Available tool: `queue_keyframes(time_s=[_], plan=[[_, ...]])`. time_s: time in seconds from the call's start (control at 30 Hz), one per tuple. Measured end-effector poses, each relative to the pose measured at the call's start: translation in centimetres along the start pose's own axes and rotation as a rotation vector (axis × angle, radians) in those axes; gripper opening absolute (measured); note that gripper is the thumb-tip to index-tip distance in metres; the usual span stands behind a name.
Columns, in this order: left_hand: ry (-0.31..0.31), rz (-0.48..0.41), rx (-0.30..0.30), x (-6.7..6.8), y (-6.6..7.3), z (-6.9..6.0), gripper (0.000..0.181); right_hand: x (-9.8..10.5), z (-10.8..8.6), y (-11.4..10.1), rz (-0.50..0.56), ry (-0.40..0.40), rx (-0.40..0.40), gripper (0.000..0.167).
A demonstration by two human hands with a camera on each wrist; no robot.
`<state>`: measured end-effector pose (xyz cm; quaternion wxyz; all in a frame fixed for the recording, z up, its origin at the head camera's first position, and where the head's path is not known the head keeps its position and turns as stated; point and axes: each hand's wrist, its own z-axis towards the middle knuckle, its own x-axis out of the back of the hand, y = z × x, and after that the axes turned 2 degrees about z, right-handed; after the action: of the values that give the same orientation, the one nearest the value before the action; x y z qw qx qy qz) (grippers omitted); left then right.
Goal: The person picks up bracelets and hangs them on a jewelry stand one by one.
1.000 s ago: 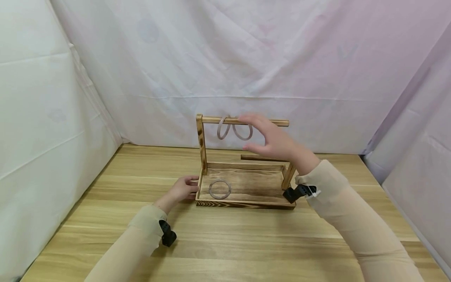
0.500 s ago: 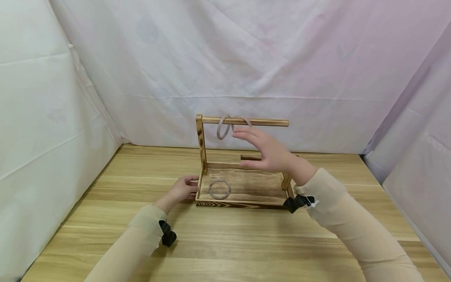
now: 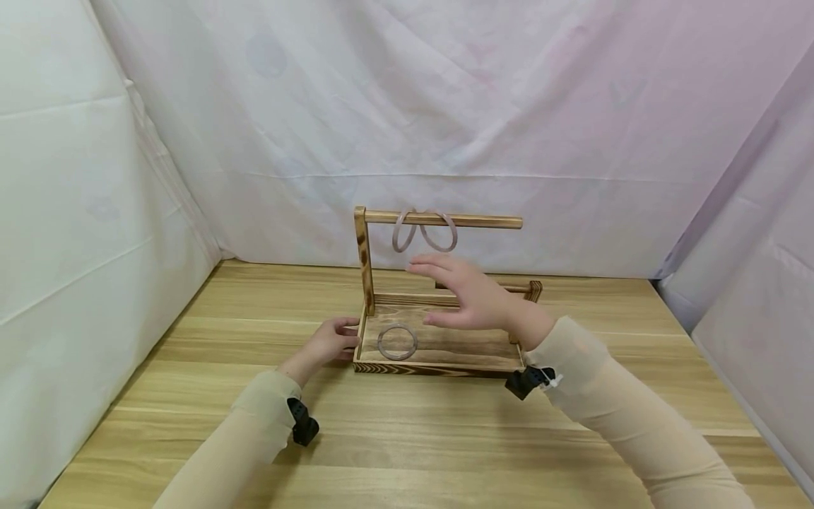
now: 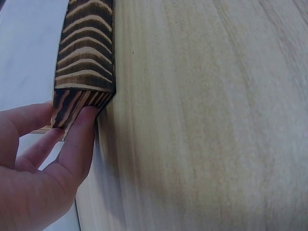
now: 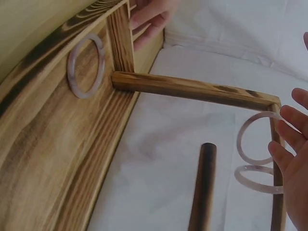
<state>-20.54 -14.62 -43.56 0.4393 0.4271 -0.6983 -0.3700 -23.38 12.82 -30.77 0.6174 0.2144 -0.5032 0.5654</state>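
A bangle (image 3: pixel 397 341) lies flat at the left of the wooden tray (image 3: pixel 439 369). Two more bangles (image 3: pixel 400 233) (image 3: pixel 449 239) hang from the upper bar (image 3: pixel 486 221). My left hand (image 3: pixel 323 344) touches the tray's left end; in the left wrist view its fingertips rest against the striped end wall (image 4: pixel 79 102). Above the tray, below the hanging bangles, my right hand (image 3: pixel 480 300) holds nothing, its fingers extended and thumb apart. The right wrist view shows the flat bangle (image 5: pixel 86 66) and my right hand (image 5: pixel 296 154) at the edge.
A lower bar (image 3: pixel 515 288) on a short post stands at the tray's right, partly behind my right hand. The tall left post (image 3: pixel 364 261) carries the upper bar. White curtains (image 3: pixel 407 127) enclose the wooden table (image 3: pixel 394 438) at the back and sides.
My right hand has moved down and slightly left, from beside the upper bar to over the tray, uncovering the right hanging bangle. My left hand has stayed in place.
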Motion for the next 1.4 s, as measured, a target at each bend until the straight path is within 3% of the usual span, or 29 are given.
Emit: queue_keyframes(time_s=[0.47, 0.7, 0.93, 1.4], plan=[[0.000, -0.036, -0.001, -0.3, 0.1, 0.0, 0.050, -3.7, -0.5, 0.9, 0.063, -0.096, -0.144, 0.071], [-0.006, -0.042, -0.002, -0.4, 0.2, -0.2, 0.050, -5.4, -0.7, 1.7, 0.054, -0.131, -0.180, 0.070], [-0.006, -0.043, -0.004, -0.4, 0.4, -0.3, 0.049, -6.8, -0.9, 1.9, 0.056, -0.208, -0.267, 0.070], [0.005, -0.053, 0.015, -0.6, 0.7, -0.2, 0.049, -9.3, -0.9, 2.7, 0.040, -0.259, -0.267, 0.068]])
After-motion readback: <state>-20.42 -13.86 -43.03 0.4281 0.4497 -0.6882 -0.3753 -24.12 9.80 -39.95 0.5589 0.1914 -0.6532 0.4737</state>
